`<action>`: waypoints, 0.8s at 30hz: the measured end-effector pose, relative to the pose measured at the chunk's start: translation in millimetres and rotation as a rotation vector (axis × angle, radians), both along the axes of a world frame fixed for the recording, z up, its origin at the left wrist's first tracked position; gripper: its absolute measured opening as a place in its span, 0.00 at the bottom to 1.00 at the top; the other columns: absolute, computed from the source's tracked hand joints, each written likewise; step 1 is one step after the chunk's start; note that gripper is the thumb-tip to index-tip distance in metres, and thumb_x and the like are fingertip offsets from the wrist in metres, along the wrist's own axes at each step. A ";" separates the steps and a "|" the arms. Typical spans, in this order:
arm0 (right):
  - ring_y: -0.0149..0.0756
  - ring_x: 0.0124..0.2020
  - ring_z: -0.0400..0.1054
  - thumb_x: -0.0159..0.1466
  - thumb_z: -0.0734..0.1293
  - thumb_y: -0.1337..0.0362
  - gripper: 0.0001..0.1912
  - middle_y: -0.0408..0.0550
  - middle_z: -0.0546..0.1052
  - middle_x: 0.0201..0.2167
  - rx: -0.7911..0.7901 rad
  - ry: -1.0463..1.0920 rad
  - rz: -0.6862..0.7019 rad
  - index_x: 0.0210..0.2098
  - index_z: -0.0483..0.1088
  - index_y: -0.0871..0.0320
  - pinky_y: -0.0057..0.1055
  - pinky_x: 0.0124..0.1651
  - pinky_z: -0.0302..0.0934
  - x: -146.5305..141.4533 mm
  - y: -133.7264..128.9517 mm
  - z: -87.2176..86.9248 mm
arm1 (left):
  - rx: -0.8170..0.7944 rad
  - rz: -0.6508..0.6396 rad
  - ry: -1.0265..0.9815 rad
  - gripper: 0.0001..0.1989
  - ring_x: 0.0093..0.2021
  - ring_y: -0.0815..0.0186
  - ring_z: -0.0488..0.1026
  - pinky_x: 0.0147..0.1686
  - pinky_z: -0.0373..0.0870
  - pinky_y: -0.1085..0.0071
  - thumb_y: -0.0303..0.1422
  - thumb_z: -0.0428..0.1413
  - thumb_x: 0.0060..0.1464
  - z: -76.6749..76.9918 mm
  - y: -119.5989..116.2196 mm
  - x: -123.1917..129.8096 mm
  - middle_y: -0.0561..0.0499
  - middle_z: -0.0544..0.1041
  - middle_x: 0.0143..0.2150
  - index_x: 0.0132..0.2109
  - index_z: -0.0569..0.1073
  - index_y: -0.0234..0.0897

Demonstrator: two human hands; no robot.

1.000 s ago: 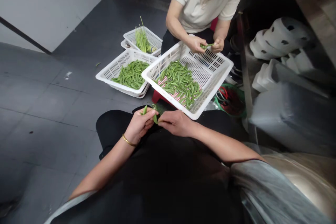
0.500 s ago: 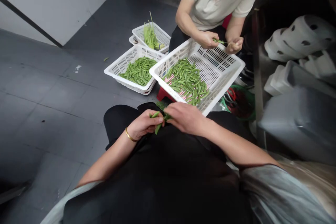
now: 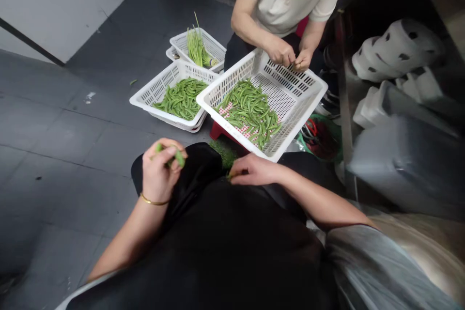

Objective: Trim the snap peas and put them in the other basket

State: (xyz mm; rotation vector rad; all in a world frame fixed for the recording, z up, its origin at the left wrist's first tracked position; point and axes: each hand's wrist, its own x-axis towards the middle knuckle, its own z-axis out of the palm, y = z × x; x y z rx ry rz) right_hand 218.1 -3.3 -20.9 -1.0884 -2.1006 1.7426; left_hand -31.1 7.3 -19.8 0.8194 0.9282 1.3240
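Our left hand [image 3: 160, 167] grasps green pods [image 3: 178, 157] between thumb and curled fingers, raised well apart from our right hand [image 3: 254, 170], whose fingertips pinch a small green piece [image 3: 228, 177] beside the black apron [image 3: 232, 242]. Half a second earlier, our hands meet over the lap; more pods [image 3: 250, 111] lie in the large white basket [image 3: 308, 101] ahead.

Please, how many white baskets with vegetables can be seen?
3: the large basket in the middle, the basket of pods to its left, and the small basket of stalks behind. More may be hidden underneath.
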 end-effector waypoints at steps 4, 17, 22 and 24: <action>0.35 0.34 0.72 0.61 0.65 0.58 0.14 0.49 0.79 0.35 0.222 -0.595 0.124 0.42 0.74 0.58 0.27 0.37 0.62 43.1 45.4 6.6 | -0.198 -0.143 -0.379 0.09 0.17 0.73 0.57 0.10 0.50 0.80 0.34 0.57 0.42 -8.3 17.9 -10.3 0.55 0.60 0.17 0.22 0.66 0.35; 0.44 0.35 0.71 0.53 0.65 0.72 0.09 0.60 0.78 0.32 0.335 -1.127 0.160 0.33 0.75 0.66 0.34 0.40 0.63 74.9 114.3 -60.1 | -0.389 -0.424 -0.307 0.13 0.14 0.79 0.49 0.11 0.44 0.83 0.31 0.61 0.47 -19.4 6.8 12.1 0.59 0.55 0.15 0.23 0.65 0.32; 0.31 0.31 0.68 0.59 0.59 0.70 0.08 0.47 0.75 0.30 0.604 -0.705 -0.108 0.34 0.70 0.62 0.25 0.36 0.60 68.2 83.8 0.4 | -0.444 -0.465 -0.172 0.11 0.13 0.80 0.49 0.11 0.43 0.82 0.35 0.62 0.48 -21.8 2.8 31.2 0.57 0.63 0.16 0.33 0.74 0.28; 0.29 0.28 0.66 0.59 0.59 0.70 0.05 0.44 0.73 0.28 0.779 -0.333 -0.185 0.30 0.67 0.60 0.24 0.34 0.60 42.6 54.6 12.2 | -0.480 -0.508 -0.107 0.16 0.13 0.81 0.50 0.11 0.42 0.81 0.38 0.61 0.48 -23.1 -0.3 43.5 0.50 0.71 0.22 0.37 0.75 0.27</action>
